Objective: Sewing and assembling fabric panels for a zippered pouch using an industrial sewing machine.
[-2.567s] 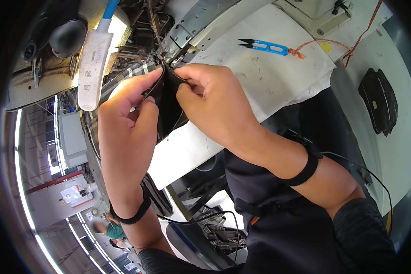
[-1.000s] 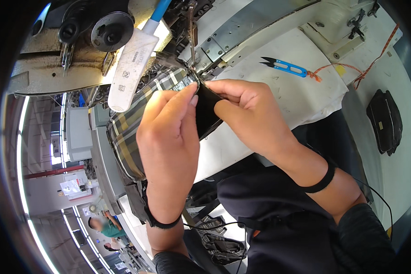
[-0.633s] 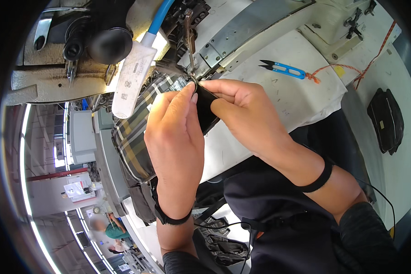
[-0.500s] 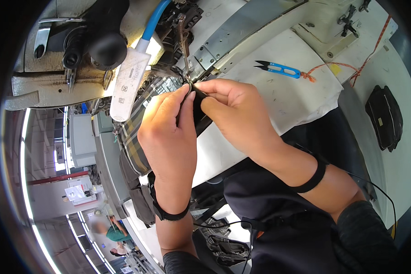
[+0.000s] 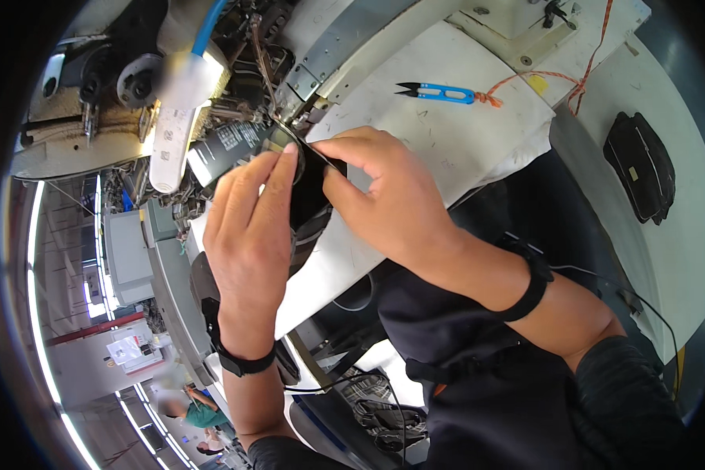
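A dark garment piece (image 5: 309,192) with white print on its inner side lies at the sewing machine's metal plate (image 5: 305,82). Over its left part is my left hand (image 5: 251,219), fingers long and pressed together, the fingertips on the cloth by its upper edge; the thumb is hidden. My right hand (image 5: 388,188) pinches the edge of the same cloth between thumb and index finger. Both hands are close together just below the presser area (image 5: 278,117). Part of the cloth is hidden under my left hand.
Blue thread snips (image 5: 439,93) on an orange cord lie on the white-covered table (image 5: 478,157). A folded dark garment (image 5: 641,168) rests on the right-hand surface. The machine head (image 5: 78,149) and a white lamp (image 5: 170,145) stand at upper left. Beyond, a person in green (image 5: 202,413) sits.
My left hand has shifted left and lower, its fingers straighter and farther from the right hand. The garment's plaid side has given way to a dark printed side. The whole view has shifted slightly.
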### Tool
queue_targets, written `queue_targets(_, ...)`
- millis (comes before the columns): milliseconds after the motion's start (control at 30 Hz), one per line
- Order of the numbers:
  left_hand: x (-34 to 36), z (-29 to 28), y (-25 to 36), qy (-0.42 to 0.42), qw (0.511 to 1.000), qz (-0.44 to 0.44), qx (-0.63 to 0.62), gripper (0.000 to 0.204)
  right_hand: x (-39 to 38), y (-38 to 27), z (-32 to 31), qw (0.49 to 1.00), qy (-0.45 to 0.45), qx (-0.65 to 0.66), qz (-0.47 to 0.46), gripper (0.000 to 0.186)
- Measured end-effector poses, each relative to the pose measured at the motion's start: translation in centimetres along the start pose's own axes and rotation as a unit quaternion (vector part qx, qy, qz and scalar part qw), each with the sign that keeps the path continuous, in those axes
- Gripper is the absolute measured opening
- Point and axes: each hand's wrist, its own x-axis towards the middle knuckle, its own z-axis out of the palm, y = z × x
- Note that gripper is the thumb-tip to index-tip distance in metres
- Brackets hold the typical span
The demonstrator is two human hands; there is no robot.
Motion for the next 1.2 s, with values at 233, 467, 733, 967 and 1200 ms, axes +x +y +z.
queue_targets(233,0.6,-0.5,-0.4,0.044,0.988,0.003,-0.146,0.035,0.6,-1.2,-0.9,0.969,-0.103,0.174,0.139,0.024)
queue_targets(467,0.5,-0.7,-1.1,0.012,0.979,-0.001,-0.205,0.03,0.4,-1.8,-0.8,0.943,-0.097,0.254,0.19,0.022)
queue_targets(733,1.2,0.2,-2.8,0.017,0.981,0.01,-0.195,0.027,1.8,-0.7,0.8,0.946,-0.049,0.266,0.177,0.027)
queue_targets(967,1.6,0.7,-4.0,0.013,0.985,-0.018,-0.172,0.025,3.0,-1.0,2.4,0.932,-0.02,0.311,0.184,0.011)
queue_targets(1200,1.2,0.7,-2.7,-0.013,0.973,-0.155,-0.171,0.028,3.2,-1.1,3.5,0.932,0.033,0.3,0.199,0.011)
